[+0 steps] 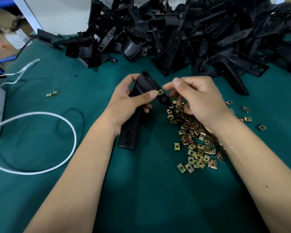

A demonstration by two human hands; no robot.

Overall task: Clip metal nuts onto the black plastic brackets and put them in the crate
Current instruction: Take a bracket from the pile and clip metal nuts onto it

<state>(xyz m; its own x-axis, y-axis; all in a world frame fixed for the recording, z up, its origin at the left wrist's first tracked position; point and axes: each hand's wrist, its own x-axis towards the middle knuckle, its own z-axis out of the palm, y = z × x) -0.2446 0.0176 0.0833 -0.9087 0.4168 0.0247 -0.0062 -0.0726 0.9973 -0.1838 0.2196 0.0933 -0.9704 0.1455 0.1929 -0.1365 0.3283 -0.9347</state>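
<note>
Now mid-clipping: left hand (129, 100) gripping a bracket (138, 105) near mid-bench (141, 190), right hand (196, 100) pinching a nut (160, 92) against its edge. Next: push nut fully home, then find crate, not in view. Spare nuts (196, 140) just right.

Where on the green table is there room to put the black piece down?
Bare green cloth lies between the two forearms, and inside the white cable loop. It's crowded at the bracket pile behind and the metal nuts under the right hand.
</note>
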